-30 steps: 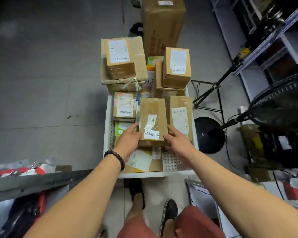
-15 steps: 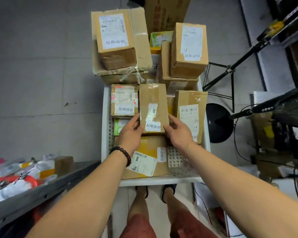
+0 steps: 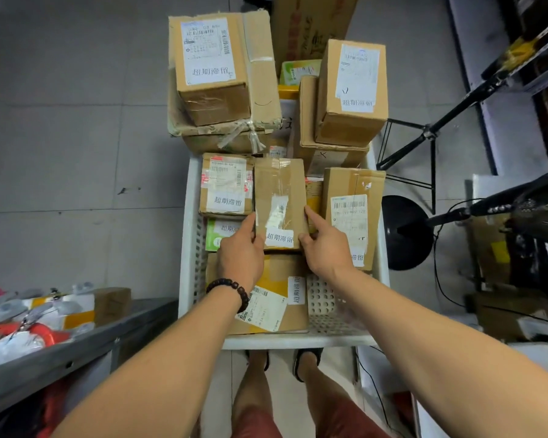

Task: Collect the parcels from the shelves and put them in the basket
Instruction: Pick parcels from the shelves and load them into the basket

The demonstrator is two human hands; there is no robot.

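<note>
A white plastic basket (image 3: 189, 248) stands on the floor in front of me, packed with brown cardboard parcels. In its middle a narrow taped parcel (image 3: 280, 200) with a white label stands upright. My left hand (image 3: 239, 254), a bead bracelet at the wrist, grips its lower left edge. My right hand (image 3: 325, 248) grips its lower right edge, forefinger along the side. A labelled box (image 3: 225, 184) sits to its left, a tall box (image 3: 351, 210) to its right, a flat yellow-taped parcel (image 3: 276, 298) beneath my wrists. Larger boxes (image 3: 215, 71) (image 3: 351, 93) are stacked at the far end.
A grey metal shelf (image 3: 76, 346) at lower left carries bagged parcels and a small brown box (image 3: 111, 303). A black fan with round base (image 3: 405, 235) and a tripod (image 3: 424, 137) stand right of the basket. More shelving (image 3: 538, 58) fills the upper right. My feet stand under the basket's near edge.
Both hands have slid the narrow parcel farther into the basket, between the neighbouring boxes. The view has dropped closer over the basket.
</note>
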